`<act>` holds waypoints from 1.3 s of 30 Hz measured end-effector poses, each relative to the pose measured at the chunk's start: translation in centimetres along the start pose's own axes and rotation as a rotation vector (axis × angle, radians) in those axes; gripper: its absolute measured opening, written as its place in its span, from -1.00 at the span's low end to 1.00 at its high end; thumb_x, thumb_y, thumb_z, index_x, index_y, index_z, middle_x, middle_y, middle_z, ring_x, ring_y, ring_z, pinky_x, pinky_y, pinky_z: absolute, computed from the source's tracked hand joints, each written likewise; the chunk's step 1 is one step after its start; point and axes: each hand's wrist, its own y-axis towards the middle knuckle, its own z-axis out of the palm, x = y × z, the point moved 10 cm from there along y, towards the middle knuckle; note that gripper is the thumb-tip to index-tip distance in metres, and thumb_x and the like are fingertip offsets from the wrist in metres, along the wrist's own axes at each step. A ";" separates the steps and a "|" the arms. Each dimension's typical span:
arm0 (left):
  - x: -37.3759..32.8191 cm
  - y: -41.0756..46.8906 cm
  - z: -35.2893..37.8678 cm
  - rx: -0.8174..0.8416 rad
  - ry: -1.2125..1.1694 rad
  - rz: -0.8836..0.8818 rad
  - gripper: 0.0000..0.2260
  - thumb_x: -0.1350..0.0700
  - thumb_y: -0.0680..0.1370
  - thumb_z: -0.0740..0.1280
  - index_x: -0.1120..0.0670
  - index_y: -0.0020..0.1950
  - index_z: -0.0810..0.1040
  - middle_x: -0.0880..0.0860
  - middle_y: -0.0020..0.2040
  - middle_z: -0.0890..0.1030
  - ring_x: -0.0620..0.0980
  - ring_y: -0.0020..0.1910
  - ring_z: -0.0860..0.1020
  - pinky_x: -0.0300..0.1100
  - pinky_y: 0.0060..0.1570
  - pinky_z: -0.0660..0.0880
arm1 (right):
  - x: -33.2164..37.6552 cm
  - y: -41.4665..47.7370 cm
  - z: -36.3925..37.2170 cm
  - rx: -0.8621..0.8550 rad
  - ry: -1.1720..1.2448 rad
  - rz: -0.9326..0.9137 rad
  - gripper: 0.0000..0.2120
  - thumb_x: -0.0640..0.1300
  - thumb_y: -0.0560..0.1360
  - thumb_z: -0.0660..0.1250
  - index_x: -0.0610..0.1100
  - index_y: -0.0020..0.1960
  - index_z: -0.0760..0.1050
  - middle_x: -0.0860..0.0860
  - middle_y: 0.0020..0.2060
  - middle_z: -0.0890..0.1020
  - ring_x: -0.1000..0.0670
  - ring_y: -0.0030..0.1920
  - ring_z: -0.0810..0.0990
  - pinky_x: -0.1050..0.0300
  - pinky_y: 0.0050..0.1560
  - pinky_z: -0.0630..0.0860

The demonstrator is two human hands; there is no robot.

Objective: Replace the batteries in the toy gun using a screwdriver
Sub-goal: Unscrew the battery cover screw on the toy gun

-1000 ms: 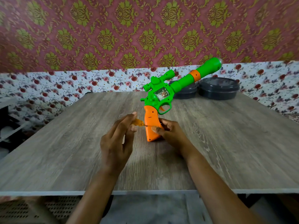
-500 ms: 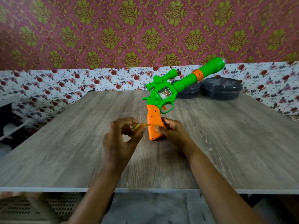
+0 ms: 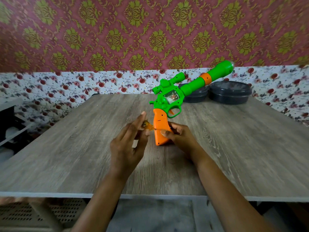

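At the middle of the table, the gun stood on the butt of its orange grip, barrel slanting up toward the table's far right. The right hand wrapped that grip low down, thumb in front, apparently to steady it. The left hand pinched the small amber screwdriver between thumb and nearly straight fingers, its tip at the grip's side, likely on the cover screw. The gun's body was bright green, with a scope and a clear window.
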 end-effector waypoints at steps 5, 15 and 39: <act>1.1 0.0 0.0 0.008 -0.146 -0.136 -0.79 0.06 0.44 0.38 0.01 0.00 0.41 -0.10 -0.10 0.60 -0.32 -0.17 0.55 -0.49 -0.22 0.48 | 0.2 -0.1 0.1 0.009 -0.001 -0.023 -0.70 -0.31 0.50 0.28 -0.17 0.22 0.49 -0.11 0.04 0.61 -0.02 0.03 0.58 0.10 0.08 0.53; 0.8 0.1 0.2 0.019 -0.115 -0.078 -0.72 0.18 0.54 0.26 0.06 0.25 0.41 0.05 0.03 0.61 -0.14 -0.15 0.63 -0.45 -0.11 0.52 | -0.1 0.1 0.0 0.007 0.011 -0.020 -0.68 -0.32 0.50 0.28 -0.21 0.24 0.48 -0.15 0.06 0.62 -0.03 0.04 0.58 0.01 0.14 0.51; 5.7 -0.8 -2.7 -0.374 -0.426 -0.474 -0.86 -0.10 0.57 0.22 -0.08 -0.07 0.31 -0.05 -0.18 0.57 -0.06 -0.21 0.57 -0.14 -0.21 0.57 | 0.7 -0.6 0.0 0.008 -0.002 -0.078 -0.72 -0.22 0.47 0.36 -0.08 0.17 0.51 -0.06 -0.06 0.65 0.11 -0.08 0.60 0.23 -0.09 0.57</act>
